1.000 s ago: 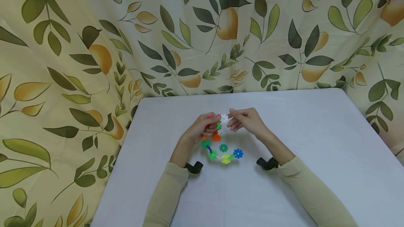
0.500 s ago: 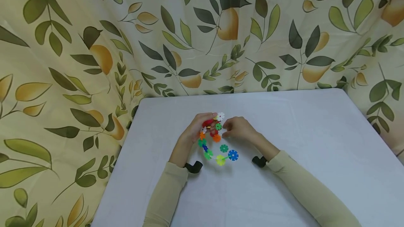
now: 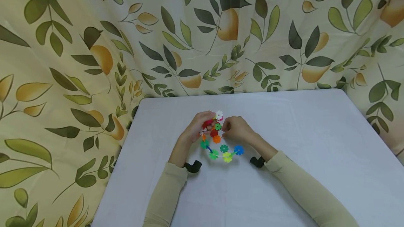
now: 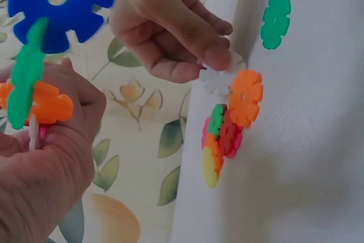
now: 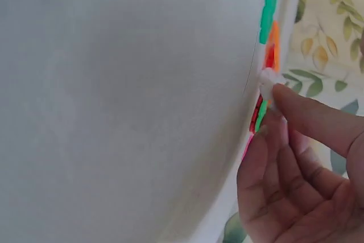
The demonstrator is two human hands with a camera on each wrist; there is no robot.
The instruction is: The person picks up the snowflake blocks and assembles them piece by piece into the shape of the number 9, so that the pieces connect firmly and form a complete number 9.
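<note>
My left hand (image 3: 195,127) grips a chain of slotted plastic snowflake discs, partly hidden by the fingers. A white disc (image 3: 219,115) tops the chain beyond the fingertips; its lower part curves through green, yellow (image 3: 227,157) and blue (image 3: 238,150) discs. In the left wrist view, the blue disc (image 4: 34,9) looms close beside that hand. My right hand (image 3: 238,128) pinches another white disc (image 4: 215,81) between thumb and fingers, at the edge of a small cluster of loose discs. The right wrist view shows this white disc (image 5: 269,78) edge-on at the thumb tip.
Loose orange (image 4: 246,98), red, green, pink and yellow discs lie bunched on the white-covered table (image 3: 300,122). A single green disc (image 4: 276,21) lies apart, nearer the person. A leaf-patterned curtain (image 3: 176,16) hangs behind and left of the table.
My right hand has left the chain's white end disc, dropped toward the loose discs and taken a white one. The chain in my left hand swung left, then back right.
</note>
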